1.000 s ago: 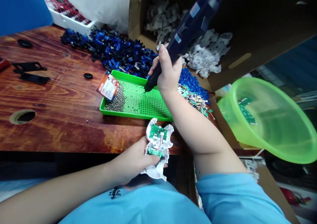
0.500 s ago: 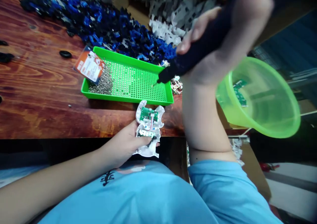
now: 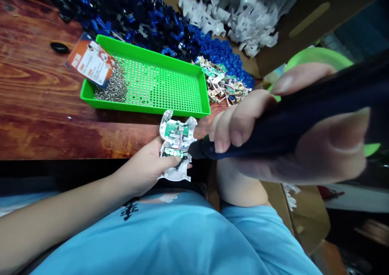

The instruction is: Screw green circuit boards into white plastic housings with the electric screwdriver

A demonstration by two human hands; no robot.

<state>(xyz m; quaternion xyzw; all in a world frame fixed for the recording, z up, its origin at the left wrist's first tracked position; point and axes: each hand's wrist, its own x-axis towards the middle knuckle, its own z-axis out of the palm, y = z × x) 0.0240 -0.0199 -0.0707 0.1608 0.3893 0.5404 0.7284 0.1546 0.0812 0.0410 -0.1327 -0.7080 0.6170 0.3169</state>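
My left hand [image 3: 152, 161] is closed on a white plastic shell [image 3: 179, 171], its thumb over the lower part. Inside the shell sit a green circuit board [image 3: 172, 129], a smaller board below it and a few thin wires between them. Wrapped around a dark electric screwdriver [image 3: 273, 125], my right hand [image 3: 243, 121] is to the right of the shell. The screwdriver's nose meets the shell's right side near the smaller board; its bit tip is too small to make out. Just beyond the shell lies a green perforated tray [image 3: 146, 108] with a heap of small screws [image 3: 114, 86].
An orange and white card [image 3: 92, 62] leans on the tray's left end. Behind are piles of blue and black parts [image 3: 146, 15], circuit boards [image 3: 225, 84] and white shells [image 3: 249, 19] in a cardboard box. A light green tub [image 3: 319, 56] stands at right, partly hidden.
My right hand has brought the screwdriver from over the tray down and toward me, to the shell. My left hand still holds the shell. The view has shifted slightly.
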